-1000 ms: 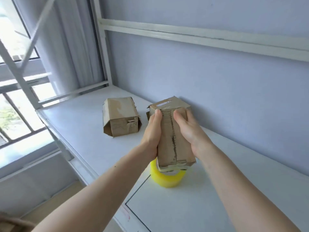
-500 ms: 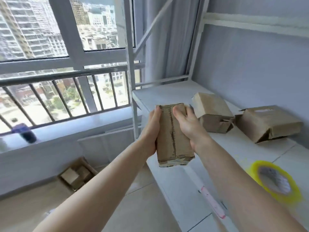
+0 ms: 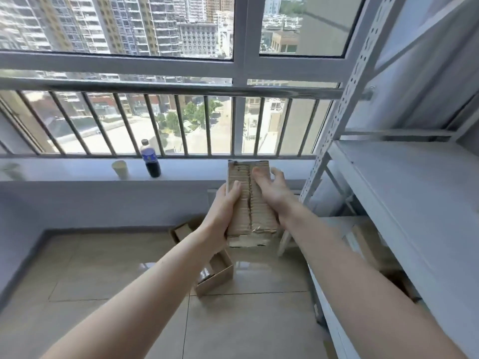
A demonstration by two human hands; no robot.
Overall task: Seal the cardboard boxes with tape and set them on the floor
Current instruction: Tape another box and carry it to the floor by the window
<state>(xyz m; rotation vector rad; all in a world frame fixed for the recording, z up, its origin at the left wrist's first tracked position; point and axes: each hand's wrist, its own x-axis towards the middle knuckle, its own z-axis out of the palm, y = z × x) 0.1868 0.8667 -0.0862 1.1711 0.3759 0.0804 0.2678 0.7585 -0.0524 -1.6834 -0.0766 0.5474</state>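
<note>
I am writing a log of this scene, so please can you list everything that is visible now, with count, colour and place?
cardboard box: 1, brown, held in the air between both hands, above the floor
open boxes on floor: at least 2, brown, on the tiles under the held box, partly hidden
bottle: 1, dark with blue label, on the window sill
cup: 1, pale, on the sill left of the bottle
shelf rack: 1, white, at the right
window railing: 1, grey bars, behind the sill
floor: beige tiles, below
left hand: 1, fingers round the box's left side
right hand: 1, fingers round the box's right side
</note>
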